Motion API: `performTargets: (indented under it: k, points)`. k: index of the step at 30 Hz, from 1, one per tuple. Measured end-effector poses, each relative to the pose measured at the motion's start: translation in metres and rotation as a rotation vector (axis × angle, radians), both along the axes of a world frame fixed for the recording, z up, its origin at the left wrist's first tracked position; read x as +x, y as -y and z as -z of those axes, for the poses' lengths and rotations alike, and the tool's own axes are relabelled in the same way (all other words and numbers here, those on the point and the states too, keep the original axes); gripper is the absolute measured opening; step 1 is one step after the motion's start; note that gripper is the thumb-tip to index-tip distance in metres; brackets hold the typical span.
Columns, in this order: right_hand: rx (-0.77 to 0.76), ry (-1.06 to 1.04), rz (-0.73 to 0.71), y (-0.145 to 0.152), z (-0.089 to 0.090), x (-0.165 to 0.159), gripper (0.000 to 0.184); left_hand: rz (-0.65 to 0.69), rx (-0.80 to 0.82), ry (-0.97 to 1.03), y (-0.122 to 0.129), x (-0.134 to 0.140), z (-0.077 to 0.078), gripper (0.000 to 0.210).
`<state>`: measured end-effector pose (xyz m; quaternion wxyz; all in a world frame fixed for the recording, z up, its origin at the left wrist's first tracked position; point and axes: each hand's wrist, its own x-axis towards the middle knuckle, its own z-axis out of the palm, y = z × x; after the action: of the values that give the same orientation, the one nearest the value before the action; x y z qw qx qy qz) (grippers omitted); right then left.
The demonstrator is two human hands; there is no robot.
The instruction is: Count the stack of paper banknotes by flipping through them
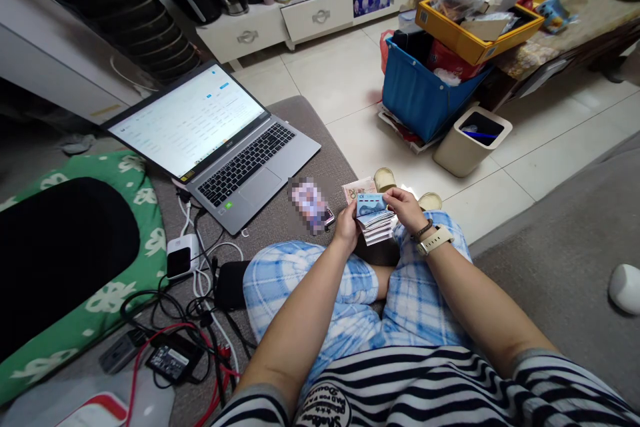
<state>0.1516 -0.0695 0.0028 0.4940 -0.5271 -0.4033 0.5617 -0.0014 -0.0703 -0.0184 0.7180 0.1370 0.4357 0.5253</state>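
Both forearms (303, 310) extended forward and converged. The left grip (346, 228) and right grip (407, 211) were positioned close together, fingers (392, 195) bent.

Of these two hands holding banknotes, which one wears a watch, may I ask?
The right hand: a pale watch and dark bracelet circle its wrist, while the left hand has neither.

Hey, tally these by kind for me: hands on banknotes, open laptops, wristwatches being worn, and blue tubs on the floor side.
Hands on banknotes: 2
Open laptop: 1
Wristwatch: 1
Blue tub: 1
Total: 5
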Motion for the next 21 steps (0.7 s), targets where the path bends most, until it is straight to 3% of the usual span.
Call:
performTargets:
  k: [13, 21]
  points:
    - [0.000, -0.029, -0.036, 0.003, -0.008, -0.002, 0.035, 0.039, 0.035, 0.019, 0.002, 0.000, 0.002, 0.032]
    - [0.017, 0.062, 0.056, 0.001, 0.004, 0.002, 0.041, 0.020, 0.008, -0.023, 0.004, -0.002, -0.004, 0.027]
